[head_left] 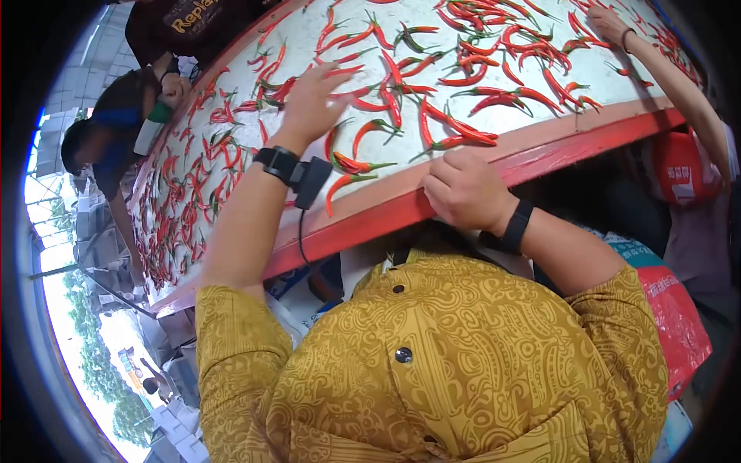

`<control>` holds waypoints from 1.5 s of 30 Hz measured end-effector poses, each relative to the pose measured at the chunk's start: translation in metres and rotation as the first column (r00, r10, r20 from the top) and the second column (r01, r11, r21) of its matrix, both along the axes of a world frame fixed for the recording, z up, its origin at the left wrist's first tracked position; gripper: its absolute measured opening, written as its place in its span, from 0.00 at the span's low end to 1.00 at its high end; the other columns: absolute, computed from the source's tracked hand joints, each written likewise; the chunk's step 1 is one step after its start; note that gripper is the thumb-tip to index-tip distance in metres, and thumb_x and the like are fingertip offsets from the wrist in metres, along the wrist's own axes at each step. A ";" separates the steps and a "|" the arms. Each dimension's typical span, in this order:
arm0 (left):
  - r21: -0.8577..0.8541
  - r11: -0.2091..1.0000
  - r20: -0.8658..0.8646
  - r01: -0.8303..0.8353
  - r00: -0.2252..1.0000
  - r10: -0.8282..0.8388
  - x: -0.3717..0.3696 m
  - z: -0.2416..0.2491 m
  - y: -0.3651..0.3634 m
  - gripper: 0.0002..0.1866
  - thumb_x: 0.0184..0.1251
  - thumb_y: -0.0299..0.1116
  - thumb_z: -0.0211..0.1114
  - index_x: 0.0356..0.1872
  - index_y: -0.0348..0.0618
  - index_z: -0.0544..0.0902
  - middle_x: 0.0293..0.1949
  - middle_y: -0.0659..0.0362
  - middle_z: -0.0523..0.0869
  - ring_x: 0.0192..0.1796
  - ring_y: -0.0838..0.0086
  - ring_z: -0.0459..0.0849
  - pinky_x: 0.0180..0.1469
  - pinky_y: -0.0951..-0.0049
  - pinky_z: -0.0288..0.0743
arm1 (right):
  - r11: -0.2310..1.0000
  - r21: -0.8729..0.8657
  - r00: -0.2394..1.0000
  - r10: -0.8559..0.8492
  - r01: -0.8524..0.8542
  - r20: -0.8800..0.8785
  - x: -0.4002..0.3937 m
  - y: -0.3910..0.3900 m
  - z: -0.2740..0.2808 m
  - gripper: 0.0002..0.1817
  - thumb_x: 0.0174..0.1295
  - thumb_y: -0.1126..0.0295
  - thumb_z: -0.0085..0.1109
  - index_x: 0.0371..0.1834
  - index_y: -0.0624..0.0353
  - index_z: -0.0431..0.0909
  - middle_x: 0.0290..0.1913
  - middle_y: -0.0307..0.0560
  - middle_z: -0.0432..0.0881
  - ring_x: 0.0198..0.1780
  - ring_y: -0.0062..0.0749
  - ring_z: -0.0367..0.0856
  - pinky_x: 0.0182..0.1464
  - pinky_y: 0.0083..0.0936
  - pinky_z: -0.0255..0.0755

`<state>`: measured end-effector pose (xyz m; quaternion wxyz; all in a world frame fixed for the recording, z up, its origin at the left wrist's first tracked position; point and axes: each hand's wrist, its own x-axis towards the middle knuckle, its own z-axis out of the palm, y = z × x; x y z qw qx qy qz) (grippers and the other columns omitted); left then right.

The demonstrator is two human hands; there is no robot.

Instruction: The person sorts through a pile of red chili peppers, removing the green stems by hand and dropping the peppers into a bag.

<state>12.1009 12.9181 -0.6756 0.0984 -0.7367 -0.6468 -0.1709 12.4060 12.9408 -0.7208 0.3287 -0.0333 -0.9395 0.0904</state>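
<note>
Red chili peppers (394, 69) with green stems lie spread over a white tabletop (401, 143) with a red-edged rim. My left hand (311, 104) is over the peppers at the upper middle, palm down, fingers stretched out and apart, with some peppers beside its fingertips. At the near rim rests my right hand (463, 189), its fingers curled in and their inner side hidden. Just beyond its knuckles lies a red pepper (467, 133). A few more peppers (340, 187) lie near the rim below my left wrist.
A co-worker's hand (610, 27) reaches onto the peppers at the upper right. Another person (116, 131) leans at the table's left side, and a person in a dark shirt (185, 31) is at the far side. Red bags (675, 316) are at my right.
</note>
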 end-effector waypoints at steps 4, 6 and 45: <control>-0.140 0.979 0.057 0.148 0.988 -0.141 0.097 -0.020 0.011 0.23 0.55 0.36 0.68 0.54 0.48 0.79 0.57 0.50 0.77 0.61 0.54 0.73 0.63 0.58 0.67 | 0.999 -0.032 0.999 0.032 -0.033 -0.044 0.020 0.022 0.001 0.05 0.48 0.71 0.59 0.26 0.57 0.72 0.27 0.42 0.72 0.30 0.36 0.71 0.33 0.30 0.68; -0.135 0.968 0.054 0.211 0.977 -0.206 0.085 -0.015 0.009 0.19 0.53 0.33 0.68 0.48 0.45 0.81 0.54 0.52 0.79 0.57 0.55 0.76 0.60 0.59 0.69 | 1.000 -0.012 0.999 0.024 -0.024 -0.032 0.030 0.029 0.003 0.06 0.48 0.70 0.59 0.24 0.56 0.72 0.27 0.41 0.71 0.31 0.36 0.71 0.33 0.30 0.68; -0.220 0.906 -0.113 -0.362 0.932 0.344 0.127 -0.016 0.207 0.15 0.62 0.28 0.56 0.48 0.55 0.83 0.49 0.59 0.80 0.51 0.61 0.80 0.51 0.60 0.76 | 1.000 -0.026 0.999 -0.013 0.014 0.045 0.179 0.186 -0.006 0.06 0.49 0.70 0.60 0.25 0.56 0.72 0.27 0.41 0.71 0.32 0.35 0.72 0.35 0.30 0.67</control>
